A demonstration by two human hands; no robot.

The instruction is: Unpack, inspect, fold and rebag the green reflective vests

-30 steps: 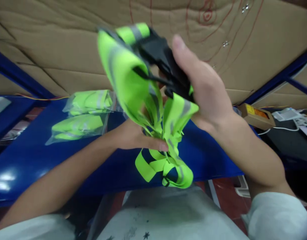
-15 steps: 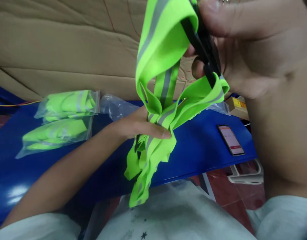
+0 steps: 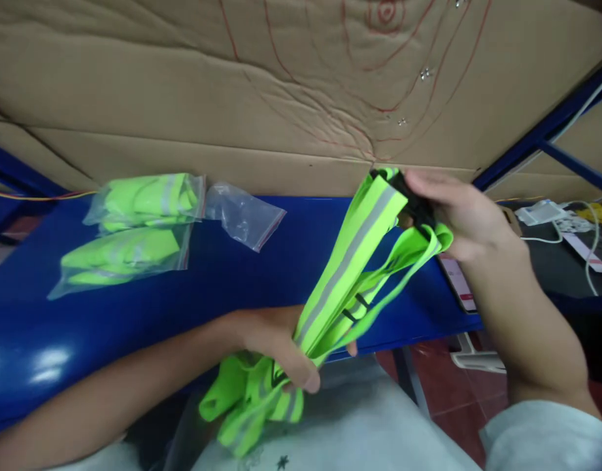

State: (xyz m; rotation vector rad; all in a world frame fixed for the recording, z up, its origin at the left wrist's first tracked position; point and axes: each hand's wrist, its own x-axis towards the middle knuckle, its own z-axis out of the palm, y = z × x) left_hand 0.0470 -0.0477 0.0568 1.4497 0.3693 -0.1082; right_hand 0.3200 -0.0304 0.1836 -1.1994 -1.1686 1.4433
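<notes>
A neon green reflective strap harness (image 3: 347,258) with grey stripes stretches between my two hands above the front of the blue table. My left hand (image 3: 284,347) is closed around the gathered bands, and loose loops hang below it over my shirt. Up and to the right, my right hand (image 3: 450,206) grips the black buckle (image 3: 418,206) end of the harness. Small black sliders (image 3: 355,307) show on the bands between the hands. Some of the right fingers are hidden behind the buckle and straps.
Two clear bags of folded green straps (image 3: 151,203) lie at the left of the blue table (image 3: 232,278). Beside them is a clear plastic bag (image 3: 246,212). A phone (image 3: 460,281) lies partly behind my right arm. Cardboard (image 3: 183,91) stands at the back; cables (image 3: 595,242) lie far right.
My right hand has moved down and away from the camera with the buckle end. My left hand has dropped lower, and the bands between the hands are now drawn out straighter.
</notes>
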